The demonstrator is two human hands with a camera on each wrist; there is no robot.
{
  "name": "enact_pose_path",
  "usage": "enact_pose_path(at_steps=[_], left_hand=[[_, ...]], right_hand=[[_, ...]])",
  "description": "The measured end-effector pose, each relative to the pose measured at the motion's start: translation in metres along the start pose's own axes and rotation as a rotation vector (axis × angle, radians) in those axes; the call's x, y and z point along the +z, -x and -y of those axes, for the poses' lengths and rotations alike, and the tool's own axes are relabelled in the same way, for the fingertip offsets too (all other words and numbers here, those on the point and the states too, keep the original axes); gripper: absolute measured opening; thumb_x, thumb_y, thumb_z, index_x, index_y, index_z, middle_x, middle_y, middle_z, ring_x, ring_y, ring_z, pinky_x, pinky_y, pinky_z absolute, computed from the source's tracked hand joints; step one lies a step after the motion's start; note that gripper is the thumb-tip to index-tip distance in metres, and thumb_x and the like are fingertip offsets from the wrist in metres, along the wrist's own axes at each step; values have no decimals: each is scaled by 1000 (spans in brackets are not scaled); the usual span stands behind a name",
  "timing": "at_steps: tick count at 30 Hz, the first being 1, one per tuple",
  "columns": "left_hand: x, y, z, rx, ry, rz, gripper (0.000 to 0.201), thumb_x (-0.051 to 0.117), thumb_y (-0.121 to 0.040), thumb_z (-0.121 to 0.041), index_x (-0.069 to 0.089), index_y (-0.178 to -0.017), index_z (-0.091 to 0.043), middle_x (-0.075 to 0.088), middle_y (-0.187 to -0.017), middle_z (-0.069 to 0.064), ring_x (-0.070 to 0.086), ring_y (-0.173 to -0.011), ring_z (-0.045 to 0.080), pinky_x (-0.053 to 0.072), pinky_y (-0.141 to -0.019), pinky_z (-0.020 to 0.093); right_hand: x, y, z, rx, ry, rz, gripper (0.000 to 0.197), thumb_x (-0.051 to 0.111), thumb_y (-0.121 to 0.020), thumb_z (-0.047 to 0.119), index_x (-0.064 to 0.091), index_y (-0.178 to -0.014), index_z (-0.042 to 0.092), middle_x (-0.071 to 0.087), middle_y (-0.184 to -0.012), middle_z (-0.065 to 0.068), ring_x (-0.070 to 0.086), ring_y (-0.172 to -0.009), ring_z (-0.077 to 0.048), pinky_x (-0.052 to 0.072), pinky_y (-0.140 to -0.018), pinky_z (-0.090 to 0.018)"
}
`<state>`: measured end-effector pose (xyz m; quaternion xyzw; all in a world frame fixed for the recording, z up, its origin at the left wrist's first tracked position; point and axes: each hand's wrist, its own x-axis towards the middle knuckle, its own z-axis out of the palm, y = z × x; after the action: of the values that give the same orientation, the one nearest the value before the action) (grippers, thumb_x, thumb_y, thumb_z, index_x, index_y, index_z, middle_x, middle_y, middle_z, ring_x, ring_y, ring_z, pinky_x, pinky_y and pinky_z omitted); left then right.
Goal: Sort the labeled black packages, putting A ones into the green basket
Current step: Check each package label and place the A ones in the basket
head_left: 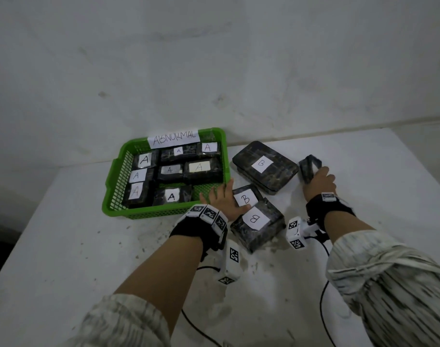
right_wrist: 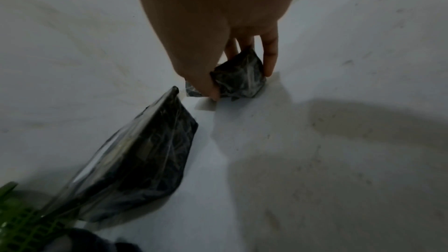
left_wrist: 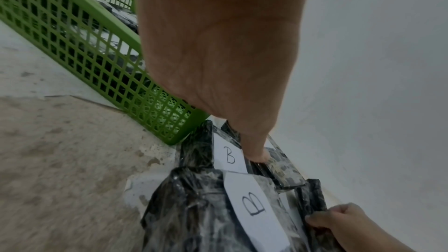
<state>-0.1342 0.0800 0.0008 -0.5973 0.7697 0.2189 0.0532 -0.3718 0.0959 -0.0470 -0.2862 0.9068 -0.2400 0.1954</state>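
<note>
The green basket (head_left: 148,213) (left_wrist: 84,45), tagged "ABNORMAL", holds several black packages labeled A (head_left: 171,196). Right of it lie three B packages: a large one (head_left: 276,176) (right_wrist: 145,160), a small one (head_left: 245,199) (left_wrist: 229,154) and a middle-sized one (head_left: 257,226) (left_wrist: 206,208). My left hand (head_left: 222,200) (left_wrist: 218,55) lies spread over the basket's near right corner, its thumb touching the small B package. My right hand (head_left: 319,182) (right_wrist: 211,16) grips a small black package (head_left: 309,166) (right_wrist: 238,79) tipped on edge on the table, its letter hidden.
The white table (head_left: 63,246) meets a white wall (head_left: 213,58) just behind the basket. Bare tabletop lies left of the basket and to the far right. Black cables (head_left: 322,296) trail from both wrist cameras toward me.
</note>
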Motion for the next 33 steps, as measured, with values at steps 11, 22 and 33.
enact_pose_path(at_steps=[11,22,33], left_hand=[[-29,9,9,68,516,-77,51,33,-98,-45,31,-144,-22,26,-148,11,26,-139,29,13,-116,46],[-75,42,31,110,1449,-104,35,53,-94,-22,43,-124,-8,63,-101,6,63,-92,20,53,-79,36],[-61,51,66,109,1381,-72,36,58,-90,-9,52,-125,-2,65,-99,5,62,-80,10,53,-64,18]], right_hand=[[-29,59,62,-355,-691,35,57,67,-82,5,39,-132,4,48,-116,-10,53,-98,-22,42,-75,-21],[-3,169,77,-782,-293,221,91,77,-75,19,25,-150,14,35,-121,-5,36,-119,-19,32,-95,-24],[2,186,89,-438,-770,527,19,62,-92,30,56,-107,20,52,-110,-7,55,-101,-18,44,-80,-27]])
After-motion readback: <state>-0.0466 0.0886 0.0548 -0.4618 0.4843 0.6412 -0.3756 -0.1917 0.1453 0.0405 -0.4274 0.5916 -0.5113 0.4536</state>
